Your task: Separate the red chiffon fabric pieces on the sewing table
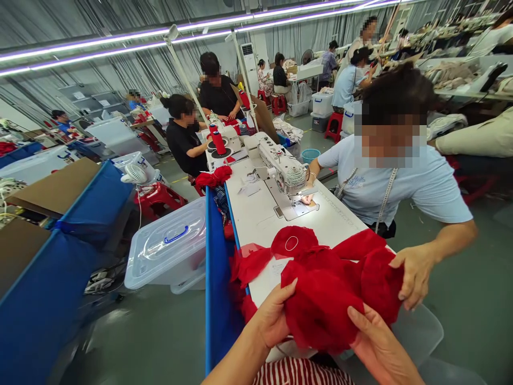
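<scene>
A heap of red fabric pieces (332, 289) lies on the near end of a white sewing table (260, 214). My left hand (274, 315) grips the heap's left edge, thumb on top. My right hand (377, 342) holds its lower right part with the fingers curled under the cloth. A co-worker in a light blue shirt stands at the table's right side; one of that person's hands (414, 272) rests on the right end of the same red heap, the other is at the sewing machine (282, 168).
A blue partition (216, 278) runs along the table's left edge. A clear lidded plastic bin (168, 248) sits on the floor to the left, near a red stool (158, 198). Other people work at tables farther back. Red thread cones (218, 141) stand behind the machine.
</scene>
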The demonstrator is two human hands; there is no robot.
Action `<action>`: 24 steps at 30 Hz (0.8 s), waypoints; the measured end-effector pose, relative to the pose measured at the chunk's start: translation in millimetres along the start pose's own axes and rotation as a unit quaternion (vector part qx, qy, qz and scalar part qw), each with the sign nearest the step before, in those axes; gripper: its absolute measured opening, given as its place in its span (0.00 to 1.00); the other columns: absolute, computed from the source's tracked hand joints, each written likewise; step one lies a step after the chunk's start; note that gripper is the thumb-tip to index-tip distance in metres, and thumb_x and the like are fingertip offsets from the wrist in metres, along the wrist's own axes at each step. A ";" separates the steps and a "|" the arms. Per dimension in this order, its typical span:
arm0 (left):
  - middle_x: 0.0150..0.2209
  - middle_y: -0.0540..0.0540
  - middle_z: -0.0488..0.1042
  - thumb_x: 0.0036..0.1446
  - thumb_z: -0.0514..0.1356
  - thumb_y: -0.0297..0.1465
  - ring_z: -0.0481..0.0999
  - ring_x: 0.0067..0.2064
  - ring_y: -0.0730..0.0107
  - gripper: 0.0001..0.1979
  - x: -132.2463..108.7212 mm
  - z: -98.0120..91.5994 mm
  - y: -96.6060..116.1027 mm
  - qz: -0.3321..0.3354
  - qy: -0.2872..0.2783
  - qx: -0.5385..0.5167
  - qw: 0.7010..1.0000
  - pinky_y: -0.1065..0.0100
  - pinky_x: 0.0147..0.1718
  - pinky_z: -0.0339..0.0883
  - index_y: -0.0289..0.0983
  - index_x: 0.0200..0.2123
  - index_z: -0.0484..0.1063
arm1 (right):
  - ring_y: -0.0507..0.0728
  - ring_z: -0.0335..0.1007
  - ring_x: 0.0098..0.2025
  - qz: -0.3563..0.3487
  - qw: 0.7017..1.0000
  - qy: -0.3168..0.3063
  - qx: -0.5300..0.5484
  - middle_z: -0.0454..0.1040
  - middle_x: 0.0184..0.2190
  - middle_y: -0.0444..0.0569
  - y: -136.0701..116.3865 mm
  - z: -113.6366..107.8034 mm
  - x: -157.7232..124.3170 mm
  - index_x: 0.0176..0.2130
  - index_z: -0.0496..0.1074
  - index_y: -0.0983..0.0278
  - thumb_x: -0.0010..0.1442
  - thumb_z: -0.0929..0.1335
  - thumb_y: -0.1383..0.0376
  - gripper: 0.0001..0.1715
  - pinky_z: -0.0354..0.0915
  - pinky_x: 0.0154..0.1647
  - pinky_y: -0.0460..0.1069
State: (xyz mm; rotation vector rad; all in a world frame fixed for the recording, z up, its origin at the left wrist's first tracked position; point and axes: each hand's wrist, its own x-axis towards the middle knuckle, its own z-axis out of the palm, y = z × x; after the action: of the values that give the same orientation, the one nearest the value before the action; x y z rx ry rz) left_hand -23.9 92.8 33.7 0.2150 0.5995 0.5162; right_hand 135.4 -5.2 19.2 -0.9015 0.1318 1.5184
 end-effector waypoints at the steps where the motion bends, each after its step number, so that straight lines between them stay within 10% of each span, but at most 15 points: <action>1: 0.39 0.40 0.81 0.44 0.71 0.36 0.77 0.49 0.56 0.22 0.7 -0.1 -1.2 -0.009 -0.002 -0.012 1.000 0.59 0.57 0.64 0.31 0.42 0.75 | 0.64 0.77 0.46 -0.007 1.000 -0.002 -0.011 0.82 0.35 0.54 1.1 3.2 -0.7 0.34 0.80 0.62 0.40 0.80 0.62 0.18 0.67 0.54 0.61; 10: 0.39 0.38 0.81 0.46 0.70 0.26 0.78 0.48 0.53 0.18 1.2 12.3 -6.8 0.096 0.075 0.023 0.992 0.55 0.56 0.66 0.31 0.41 0.75 | 0.63 0.78 0.43 -0.052 0.996 0.031 -0.069 0.82 0.34 0.51 0.2 17.3 -0.6 0.39 0.79 0.62 0.41 0.80 0.61 0.22 0.70 0.50 0.60; 24: 0.26 0.43 0.79 0.40 0.73 0.26 0.80 0.42 0.54 0.13 9.0 9.9 3.7 0.087 0.180 -0.070 0.977 0.56 0.50 0.71 0.32 0.29 0.73 | 0.60 0.78 0.36 -0.153 0.982 0.103 -0.034 0.80 0.25 0.42 1.4 10.0 3.0 0.25 0.75 0.59 0.31 0.82 0.58 0.21 0.71 0.49 0.57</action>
State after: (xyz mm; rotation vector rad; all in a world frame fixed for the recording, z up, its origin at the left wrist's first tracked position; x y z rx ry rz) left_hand -13.3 100.1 38.6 0.0382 0.8981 0.7726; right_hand 130.0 2.7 23.7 -1.0801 0.0863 1.1494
